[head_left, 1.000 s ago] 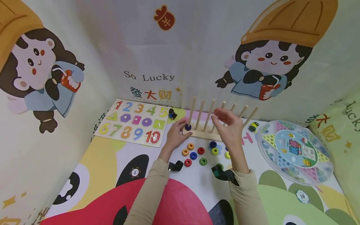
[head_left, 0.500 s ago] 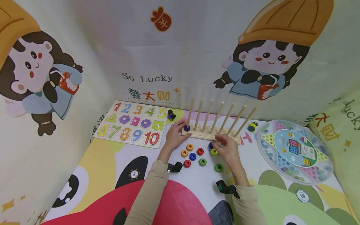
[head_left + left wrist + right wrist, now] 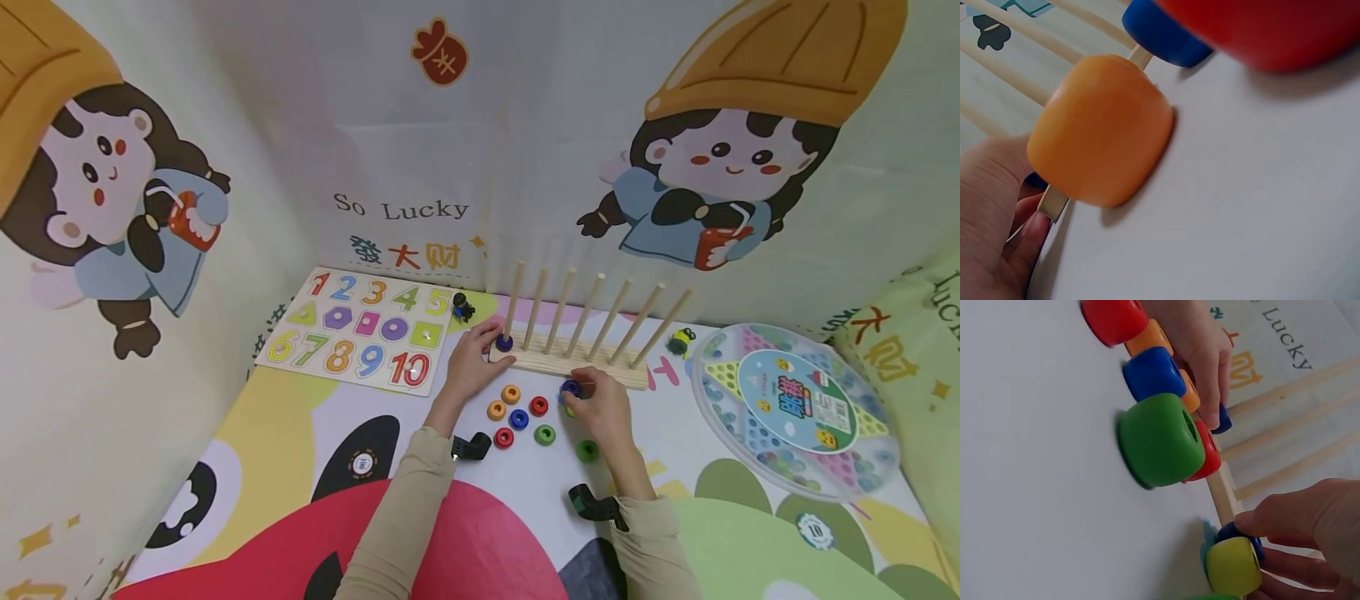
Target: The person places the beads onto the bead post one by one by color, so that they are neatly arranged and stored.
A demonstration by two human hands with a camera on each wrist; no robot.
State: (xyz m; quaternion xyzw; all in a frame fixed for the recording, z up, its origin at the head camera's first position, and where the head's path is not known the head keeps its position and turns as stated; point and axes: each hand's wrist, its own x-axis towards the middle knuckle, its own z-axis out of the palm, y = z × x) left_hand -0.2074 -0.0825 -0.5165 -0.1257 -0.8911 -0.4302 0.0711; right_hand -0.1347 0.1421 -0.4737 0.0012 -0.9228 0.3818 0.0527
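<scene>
At the left end of the wooden peg stand (image 3: 551, 360) my left hand (image 3: 474, 362) grips the base, its thumb in front. A dark blue bead (image 3: 505, 342) sits at the bottom of the leftmost peg beside those fingers. In front of the stand my right hand (image 3: 606, 410) pinches another dark blue bead (image 3: 571, 387) between thumb and fingers. A yellow bead (image 3: 1233, 567) lies right against it in the right wrist view. Loose on the table are orange, red, blue and green beads, among them a green bead (image 3: 545, 434) and an orange bead (image 3: 1100, 131).
A number puzzle board (image 3: 352, 329) lies at the left, with a small dark figure (image 3: 462, 308) by its corner. To the right are a yellow-green toy (image 3: 681, 341) and a round clear-lidded game box (image 3: 795, 408). A printed curtain rises close behind the stand.
My right hand has come down from near the pegs to the beads in front and now pinches a dark blue bead. The left hand stays at the stand's end.
</scene>
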